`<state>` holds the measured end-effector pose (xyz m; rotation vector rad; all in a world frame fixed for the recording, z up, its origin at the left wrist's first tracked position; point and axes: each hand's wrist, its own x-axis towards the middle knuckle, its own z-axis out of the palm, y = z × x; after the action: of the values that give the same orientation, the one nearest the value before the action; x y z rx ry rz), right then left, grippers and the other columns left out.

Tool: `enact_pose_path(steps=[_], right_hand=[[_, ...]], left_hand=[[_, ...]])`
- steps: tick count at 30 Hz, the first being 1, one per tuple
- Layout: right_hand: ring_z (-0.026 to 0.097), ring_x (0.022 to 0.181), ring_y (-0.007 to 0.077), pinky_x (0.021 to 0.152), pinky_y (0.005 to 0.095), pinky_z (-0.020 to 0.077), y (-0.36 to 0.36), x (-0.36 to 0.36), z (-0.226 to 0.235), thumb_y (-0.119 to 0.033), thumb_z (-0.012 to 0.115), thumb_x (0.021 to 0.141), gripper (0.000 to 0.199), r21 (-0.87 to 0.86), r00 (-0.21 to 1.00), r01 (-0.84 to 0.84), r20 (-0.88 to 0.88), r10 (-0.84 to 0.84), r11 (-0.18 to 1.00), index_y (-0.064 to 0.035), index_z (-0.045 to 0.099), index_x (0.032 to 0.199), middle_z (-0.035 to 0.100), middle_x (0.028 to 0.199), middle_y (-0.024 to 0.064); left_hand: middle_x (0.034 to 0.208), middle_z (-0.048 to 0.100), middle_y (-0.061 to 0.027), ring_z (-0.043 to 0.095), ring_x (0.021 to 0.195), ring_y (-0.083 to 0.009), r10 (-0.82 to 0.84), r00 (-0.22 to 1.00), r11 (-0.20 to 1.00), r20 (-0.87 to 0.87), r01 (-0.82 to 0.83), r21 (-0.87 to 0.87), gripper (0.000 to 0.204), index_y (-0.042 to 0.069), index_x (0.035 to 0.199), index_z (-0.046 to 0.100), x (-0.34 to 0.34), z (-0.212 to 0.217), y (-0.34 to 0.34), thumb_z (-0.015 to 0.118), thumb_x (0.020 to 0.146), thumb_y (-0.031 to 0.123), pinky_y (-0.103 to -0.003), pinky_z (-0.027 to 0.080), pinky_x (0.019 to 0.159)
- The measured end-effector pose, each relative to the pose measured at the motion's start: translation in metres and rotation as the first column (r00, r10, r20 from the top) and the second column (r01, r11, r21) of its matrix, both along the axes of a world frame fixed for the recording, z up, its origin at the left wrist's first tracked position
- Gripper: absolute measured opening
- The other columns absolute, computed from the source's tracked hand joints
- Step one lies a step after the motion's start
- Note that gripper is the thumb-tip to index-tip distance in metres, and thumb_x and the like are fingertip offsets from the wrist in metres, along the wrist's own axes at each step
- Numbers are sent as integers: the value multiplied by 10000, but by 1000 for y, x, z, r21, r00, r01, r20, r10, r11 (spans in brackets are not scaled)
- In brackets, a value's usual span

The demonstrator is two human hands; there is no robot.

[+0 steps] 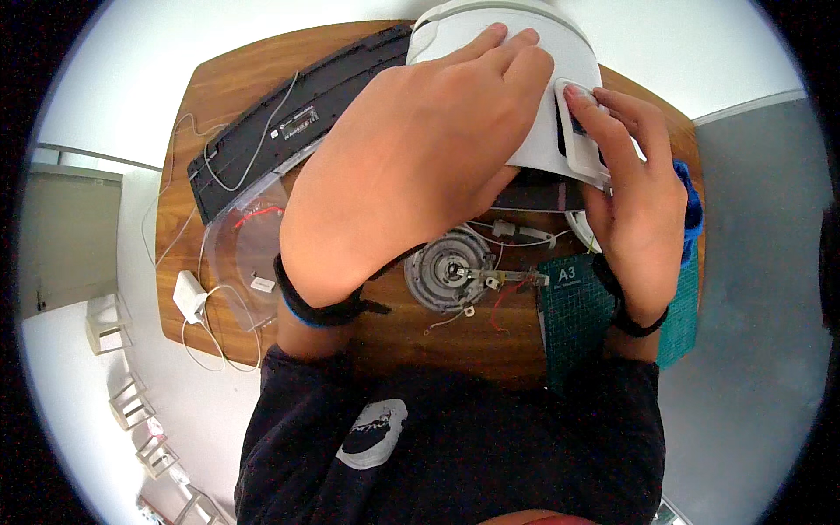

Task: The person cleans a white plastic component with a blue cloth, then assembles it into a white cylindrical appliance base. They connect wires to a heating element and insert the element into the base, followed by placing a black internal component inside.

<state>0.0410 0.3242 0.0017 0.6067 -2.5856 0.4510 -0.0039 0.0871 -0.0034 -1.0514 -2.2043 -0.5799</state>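
The left hand (pixel 420 140) lies on a curved white casing (pixel 569 52); the right hand (pixel 646 188) touches its white-rimmed panel (pixel 577 150). Whether either grips, I can't tell.

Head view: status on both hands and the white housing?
Left hand on white housing. Right hand touching its framed panel. Housing partly hidden by the hands.

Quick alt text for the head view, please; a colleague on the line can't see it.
The left hand rests on a white housing at the far edge of the wooden table; the right hand has fingers on the housing's small panel. Closer in, a round metal part lies left of a green mat.
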Motion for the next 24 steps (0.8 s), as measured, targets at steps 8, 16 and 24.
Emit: enact_pose_path(steps=[8,16,24], right_hand=[[740,1186,445,1002,490,645,1,-1,-1,120,723,851,739,-12,999,-29,-33,29,1000,-183,702,1525,633,1455,181],[705,1284,462,1049,509,625,0,4,0,160,688,835,741,-13,1000,-5,-7,5,1000,-150,688,1508,609,1483,195],[698,1311,467,1037,530,626,-5,7,1,183,665,842,714,-32,1000,24,3,-24,999,-131,673,1484,608,1481,199]], left_hand=[[1099,751,-196,756,1195,-395,-24,998,1000,58,24,-14,332,-40,1131,616,-1,4,1,805,872,43,-464,656,877],[1150,778,-214,763,1231,-383,-6,999,1000,38,5,23,260,-32,1131,652,0,-2,7,762,926,85,-436,667,897],[1208,779,-234,763,1254,-382,26,999,1000,-38,-26,14,253,-35,1148,660,-2,-9,12,740,949,99,-424,678,901]])
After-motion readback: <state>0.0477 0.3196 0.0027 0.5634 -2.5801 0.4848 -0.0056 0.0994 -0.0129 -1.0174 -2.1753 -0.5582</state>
